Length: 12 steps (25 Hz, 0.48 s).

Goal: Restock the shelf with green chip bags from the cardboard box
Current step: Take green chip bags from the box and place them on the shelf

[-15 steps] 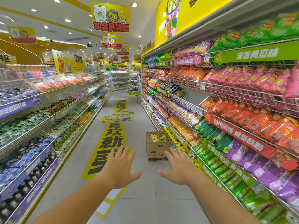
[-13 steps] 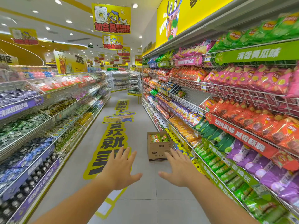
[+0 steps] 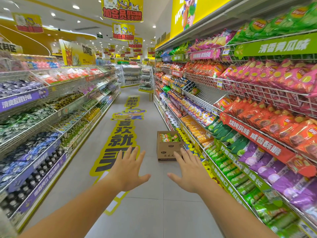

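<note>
Two hands, left hand and right hand, extended palm-down over the aisle floor, fingers spread and straight, holding nothing. Cardboard box: on the floor beyond the fingertips, beside the right-hand shelf, flaps open, green chip bags inside.

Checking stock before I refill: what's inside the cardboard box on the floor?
Green chip bags fill the top of the open cardboard box; whatever lies beneath them is hidden.

Bare L hand, R hand, forearms
</note>
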### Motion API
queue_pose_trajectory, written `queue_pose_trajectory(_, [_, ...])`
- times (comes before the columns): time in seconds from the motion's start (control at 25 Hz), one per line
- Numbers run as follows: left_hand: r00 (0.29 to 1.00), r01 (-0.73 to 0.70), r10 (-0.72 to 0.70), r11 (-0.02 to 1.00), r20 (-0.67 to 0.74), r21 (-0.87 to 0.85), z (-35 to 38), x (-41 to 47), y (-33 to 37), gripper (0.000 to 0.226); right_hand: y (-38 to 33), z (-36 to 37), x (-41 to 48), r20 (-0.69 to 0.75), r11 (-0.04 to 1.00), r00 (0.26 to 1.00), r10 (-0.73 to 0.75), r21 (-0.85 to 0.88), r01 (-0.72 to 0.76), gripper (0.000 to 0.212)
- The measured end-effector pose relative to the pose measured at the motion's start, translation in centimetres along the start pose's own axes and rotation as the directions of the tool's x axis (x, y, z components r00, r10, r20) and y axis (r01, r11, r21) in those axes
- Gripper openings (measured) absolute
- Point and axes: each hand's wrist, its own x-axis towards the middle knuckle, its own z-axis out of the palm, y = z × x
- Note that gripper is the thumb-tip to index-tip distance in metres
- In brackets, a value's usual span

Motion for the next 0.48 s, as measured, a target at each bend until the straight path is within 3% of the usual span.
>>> queue_pose_trajectory(0.36, [0.999,0.022,-0.023,0.999,-0.037,-0.023,2.5,1.2,1.5,0.099,3.9,2.2,1.9,-0.028,0.996,0.998,-0.051,0.07,0.053,0.104])
queue_pose_trajectory(0.48, [0.999,0.025,-0.025,0.999,-0.026,-0.03,3.1,3.5,0.9,0.1,4.7,2.5,4.1,-0.012,0.998,0.999,-0.042,0.049,0.043,0.094])
